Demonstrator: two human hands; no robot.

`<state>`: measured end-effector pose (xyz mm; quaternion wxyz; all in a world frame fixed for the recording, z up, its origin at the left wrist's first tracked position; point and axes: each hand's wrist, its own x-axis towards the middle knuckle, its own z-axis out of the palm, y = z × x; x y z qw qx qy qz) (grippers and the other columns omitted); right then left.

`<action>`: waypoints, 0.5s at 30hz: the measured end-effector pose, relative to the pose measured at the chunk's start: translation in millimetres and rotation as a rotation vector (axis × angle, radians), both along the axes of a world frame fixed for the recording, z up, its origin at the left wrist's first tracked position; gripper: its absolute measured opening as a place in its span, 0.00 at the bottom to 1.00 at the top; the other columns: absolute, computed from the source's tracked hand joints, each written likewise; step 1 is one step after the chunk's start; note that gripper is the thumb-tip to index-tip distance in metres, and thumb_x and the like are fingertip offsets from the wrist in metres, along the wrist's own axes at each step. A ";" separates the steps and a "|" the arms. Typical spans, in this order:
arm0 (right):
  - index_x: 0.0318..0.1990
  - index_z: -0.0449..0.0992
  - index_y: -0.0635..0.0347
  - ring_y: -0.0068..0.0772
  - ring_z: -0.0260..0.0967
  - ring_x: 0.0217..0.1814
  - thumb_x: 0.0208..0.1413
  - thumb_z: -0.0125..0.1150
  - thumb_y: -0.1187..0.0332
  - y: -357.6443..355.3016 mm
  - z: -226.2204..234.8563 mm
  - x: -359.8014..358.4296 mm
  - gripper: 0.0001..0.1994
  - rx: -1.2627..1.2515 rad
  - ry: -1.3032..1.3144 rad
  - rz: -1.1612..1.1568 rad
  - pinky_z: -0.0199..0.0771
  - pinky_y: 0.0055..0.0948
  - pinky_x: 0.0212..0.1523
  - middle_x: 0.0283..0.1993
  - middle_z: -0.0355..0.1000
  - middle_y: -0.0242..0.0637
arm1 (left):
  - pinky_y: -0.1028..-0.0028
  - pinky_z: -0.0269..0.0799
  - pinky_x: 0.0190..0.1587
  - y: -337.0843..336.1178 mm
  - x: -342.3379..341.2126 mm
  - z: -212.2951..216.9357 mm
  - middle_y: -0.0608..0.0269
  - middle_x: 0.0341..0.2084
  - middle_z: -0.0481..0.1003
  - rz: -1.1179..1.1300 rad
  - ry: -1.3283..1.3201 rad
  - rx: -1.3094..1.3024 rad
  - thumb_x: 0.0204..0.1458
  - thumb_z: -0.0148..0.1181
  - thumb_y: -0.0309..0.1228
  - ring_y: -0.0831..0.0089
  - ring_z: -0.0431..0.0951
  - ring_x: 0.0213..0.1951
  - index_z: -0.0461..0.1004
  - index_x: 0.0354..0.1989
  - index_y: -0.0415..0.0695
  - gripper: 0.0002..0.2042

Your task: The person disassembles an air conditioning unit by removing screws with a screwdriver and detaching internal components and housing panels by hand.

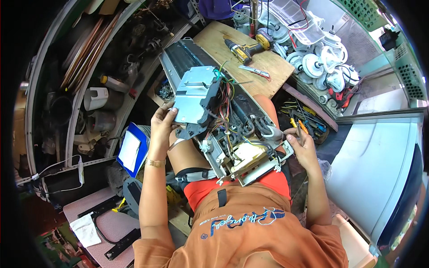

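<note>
The left hand (161, 121) grips the near edge of a grey metal control box (195, 96), thumb on top and fingers curled under, holding it tilted up off the long appliance chassis (232, 134) that lies across the person's lap. The right hand (301, 145), at about three o'clock from the box, is closed around a small screwdriver with a yellow handle (300, 127), its tip near the chassis end. By the look of it, the teardown is well along: the outer cover is off, the box is lifted clear of its seat, and a bundle of coloured wires (225, 100) still ties it to the chassis, so unplugging or freeing those leads appears to be what remains. At twelve o'clock a wooden board (259, 67) carries a yellow cordless drill (243, 50); at one to two o'clock lie white motor parts (319, 60).
</note>
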<state>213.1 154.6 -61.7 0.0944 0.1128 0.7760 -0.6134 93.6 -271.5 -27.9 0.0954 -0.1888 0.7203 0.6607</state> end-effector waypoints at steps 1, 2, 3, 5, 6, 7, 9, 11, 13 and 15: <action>0.46 0.78 0.67 0.23 0.70 0.43 0.64 0.63 0.55 -0.7 0.9 3.2 0.20 0.050 0.037 0.013 0.70 0.27 0.48 0.41 0.76 0.34 | 0.78 0.79 0.34 -10.3 1.6 -5.8 0.61 0.42 0.78 0.024 0.003 0.093 0.61 0.62 0.30 0.78 0.80 0.37 0.70 0.59 0.37 0.19; 0.46 0.78 0.67 0.23 0.70 0.43 0.64 0.63 0.55 -1.7 4.1 7.2 0.20 0.053 0.043 0.015 0.70 0.27 0.48 0.41 0.76 0.34 | 0.78 0.79 0.36 -19.7 4.4 -10.4 0.61 0.43 0.78 0.050 0.006 0.185 0.62 0.62 0.30 0.78 0.80 0.38 0.70 0.58 0.37 0.19; 0.47 0.78 0.67 0.22 0.70 0.43 0.64 0.63 0.55 -1.9 10.2 10.5 0.20 0.030 -0.002 -0.001 0.70 0.27 0.48 0.41 0.76 0.34 | 0.78 0.79 0.36 -19.7 5.7 -8.2 0.61 0.43 0.78 0.048 0.011 0.193 0.62 0.62 0.30 0.78 0.80 0.38 0.70 0.58 0.37 0.19; 0.47 0.78 0.67 0.22 0.70 0.43 0.64 0.63 0.55 -0.4 12.3 16.0 0.20 0.014 -0.040 -0.016 0.70 0.26 0.49 0.40 0.76 0.34 | 0.72 0.81 0.42 -21.8 8.8 -2.0 0.59 0.44 0.79 0.024 -0.024 0.389 0.61 0.62 0.31 0.72 0.81 0.42 0.70 0.56 0.37 0.18; 0.47 0.78 0.67 0.22 0.69 0.42 0.64 0.62 0.56 7.0 5.0 19.0 0.19 0.042 -0.005 -0.026 0.69 0.26 0.48 0.39 0.75 0.33 | 0.72 0.81 0.42 -15.0 10.0 4.0 0.59 0.44 0.79 0.018 -0.017 0.400 0.61 0.62 0.31 0.72 0.81 0.42 0.70 0.56 0.37 0.18; 0.48 0.78 0.67 0.21 0.69 0.41 0.65 0.62 0.57 13.3 -0.5 21.8 0.19 0.064 0.029 -0.036 0.69 0.25 0.47 0.38 0.74 0.32 | 0.68 0.81 0.46 -6.3 14.3 13.8 0.57 0.45 0.79 0.069 -0.157 0.557 0.60 0.63 0.32 0.69 0.81 0.45 0.70 0.56 0.37 0.19; 0.48 0.78 0.67 0.21 0.68 0.40 0.65 0.61 0.58 27.7 -8.2 17.5 0.18 0.064 0.037 -0.034 0.68 0.25 0.46 0.36 0.73 0.31 | 0.58 0.79 0.53 -13.9 20.8 13.8 0.55 0.46 0.79 0.075 -0.321 0.733 0.58 0.64 0.34 0.60 0.79 0.50 0.71 0.56 0.38 0.20; 0.47 0.78 0.67 0.21 0.67 0.38 0.68 0.57 0.60 36.9 -10.9 12.8 0.15 -0.009 0.021 -0.059 0.67 0.24 0.44 0.33 0.71 0.29 | 0.57 0.79 0.54 -25.9 24.4 8.6 0.54 0.45 0.79 0.061 -0.332 0.720 0.58 0.63 0.35 0.60 0.80 0.50 0.71 0.55 0.38 0.20; 0.47 0.78 0.64 0.15 0.60 0.27 0.69 0.55 0.59 40.9 -4.0 4.9 0.16 0.055 0.016 -0.094 0.60 0.20 0.30 0.30 0.70 0.26 | 0.57 0.80 0.53 -25.4 27.0 10.3 0.53 0.45 0.79 0.051 -0.320 0.662 0.59 0.61 0.36 0.60 0.80 0.50 0.73 0.53 0.38 0.18; 0.48 0.79 0.61 0.09 0.47 0.16 0.70 0.53 0.57 46.7 0.5 2.4 0.16 -0.005 -0.018 -0.149 0.43 0.21 0.16 0.27 0.69 0.23 | 0.61 0.84 0.47 -23.1 27.4 26.5 0.53 0.43 0.78 0.063 -0.199 0.606 0.58 0.61 0.36 0.61 0.80 0.48 0.73 0.51 0.36 0.18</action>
